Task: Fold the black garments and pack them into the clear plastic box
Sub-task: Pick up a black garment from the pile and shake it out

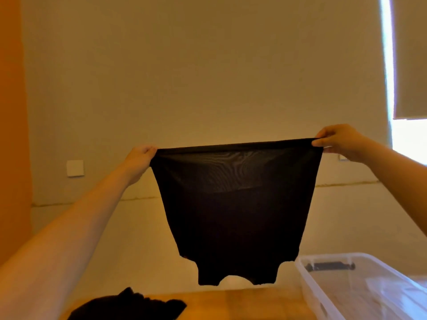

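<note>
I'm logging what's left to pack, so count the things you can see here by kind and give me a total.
Black garments: 2, one held up, one heaped on the table
Clear plastic boxes: 1
Total: 3

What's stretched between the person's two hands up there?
In the head view, a black garment hangs taut between the left hand and right hand, each pinching a top corner.

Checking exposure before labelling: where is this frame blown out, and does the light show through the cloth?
Head view: the window at right is blown out white; warm orange cast overall; the held black garment is sheer near its top edge, opaque lower down.
</note>
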Demonstrator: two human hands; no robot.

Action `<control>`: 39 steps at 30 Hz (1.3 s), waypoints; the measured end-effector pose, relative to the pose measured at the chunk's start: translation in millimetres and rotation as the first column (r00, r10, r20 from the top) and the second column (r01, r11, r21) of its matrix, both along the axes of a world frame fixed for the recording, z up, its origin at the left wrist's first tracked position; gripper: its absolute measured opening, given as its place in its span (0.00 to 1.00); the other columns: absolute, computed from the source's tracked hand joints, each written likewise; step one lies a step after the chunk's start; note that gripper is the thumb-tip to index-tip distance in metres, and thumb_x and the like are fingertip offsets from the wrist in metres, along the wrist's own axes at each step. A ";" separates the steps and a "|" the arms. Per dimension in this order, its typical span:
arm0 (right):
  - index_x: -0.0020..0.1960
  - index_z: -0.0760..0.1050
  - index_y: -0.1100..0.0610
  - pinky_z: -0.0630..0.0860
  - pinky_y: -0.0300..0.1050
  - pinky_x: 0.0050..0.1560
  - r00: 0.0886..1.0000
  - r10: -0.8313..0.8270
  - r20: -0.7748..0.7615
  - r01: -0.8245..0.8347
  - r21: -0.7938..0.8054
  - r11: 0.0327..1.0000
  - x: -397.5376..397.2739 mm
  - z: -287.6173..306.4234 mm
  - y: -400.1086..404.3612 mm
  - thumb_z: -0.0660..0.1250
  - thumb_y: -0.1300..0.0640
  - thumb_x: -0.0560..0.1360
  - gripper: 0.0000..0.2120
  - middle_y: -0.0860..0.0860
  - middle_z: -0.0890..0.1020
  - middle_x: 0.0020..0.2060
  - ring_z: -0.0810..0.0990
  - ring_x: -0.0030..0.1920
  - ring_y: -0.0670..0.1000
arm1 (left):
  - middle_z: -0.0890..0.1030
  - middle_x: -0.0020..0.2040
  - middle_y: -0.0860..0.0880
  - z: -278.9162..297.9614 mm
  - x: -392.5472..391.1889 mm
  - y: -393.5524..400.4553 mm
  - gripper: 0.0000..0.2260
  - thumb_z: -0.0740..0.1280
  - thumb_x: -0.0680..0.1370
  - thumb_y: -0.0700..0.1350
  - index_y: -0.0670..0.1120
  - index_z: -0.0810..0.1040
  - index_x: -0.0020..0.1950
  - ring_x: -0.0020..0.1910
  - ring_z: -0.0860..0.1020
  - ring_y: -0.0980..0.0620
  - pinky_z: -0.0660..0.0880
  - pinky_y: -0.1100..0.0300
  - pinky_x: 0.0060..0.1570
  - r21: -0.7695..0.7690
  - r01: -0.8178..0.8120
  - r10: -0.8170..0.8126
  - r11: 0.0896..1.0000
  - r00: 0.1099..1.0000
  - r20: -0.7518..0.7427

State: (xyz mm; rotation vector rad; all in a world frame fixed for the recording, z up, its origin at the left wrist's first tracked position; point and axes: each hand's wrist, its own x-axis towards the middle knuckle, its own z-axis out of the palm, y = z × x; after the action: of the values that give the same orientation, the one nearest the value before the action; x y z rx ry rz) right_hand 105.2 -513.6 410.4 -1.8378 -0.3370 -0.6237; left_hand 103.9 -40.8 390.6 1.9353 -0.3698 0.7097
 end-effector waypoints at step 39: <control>0.49 0.81 0.66 0.75 0.58 0.57 0.922 -0.384 -0.040 0.386 0.040 0.922 220.6 -42.6 4.2 0.69 0.66 0.72 0.06 0.61 0.81 0.45 0.80 0.49 0.60 | 0.79 0.50 0.40 1.1 208.8 -32.6 0.08 0.62 0.79 0.36 0.37 0.80 0.51 0.50 0.76 0.43 0.68 0.57 0.46 0.331 -0.399 0.392 0.855 0.915 0.092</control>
State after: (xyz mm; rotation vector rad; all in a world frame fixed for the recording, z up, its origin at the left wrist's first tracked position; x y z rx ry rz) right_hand 325.8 -509.5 367.8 -1.8804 0.0665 -0.8627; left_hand 312.8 -73.4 391.8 2.3749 -0.1057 0.9846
